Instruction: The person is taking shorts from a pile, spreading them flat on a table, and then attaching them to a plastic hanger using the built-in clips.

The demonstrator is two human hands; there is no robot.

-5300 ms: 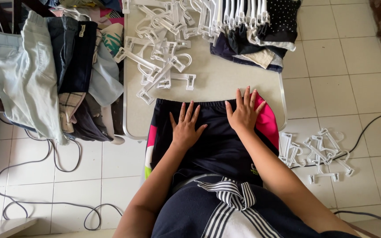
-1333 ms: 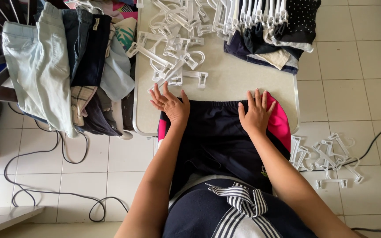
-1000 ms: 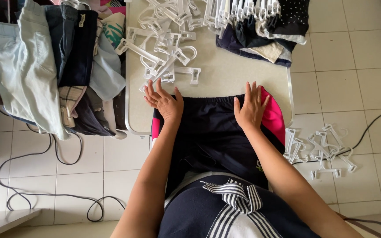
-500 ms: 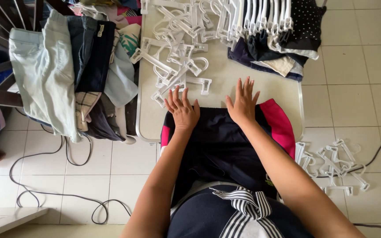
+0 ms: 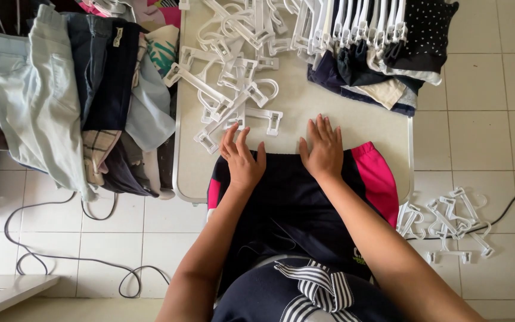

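A dark navy pair of shorts with pink side panels lies flat on the near edge of a white table, hanging over towards me. My left hand rests palm down on the waistband at the left, fingers spread. My right hand lies flat on the waistband near the middle, fingers together and reaching onto the table. Neither hand grips anything. A loose pile of white plastic clip hangers lies just beyond my left fingertips.
Clothes on white hangers are stacked at the table's far right. Folded jeans and other garments drape over a rack at the left. More white hangers and black cables lie on the tiled floor.
Both hands have slid from the outer parts of the shorts inward along the waistband and now sit close together near its middle. The view has shifted a little.
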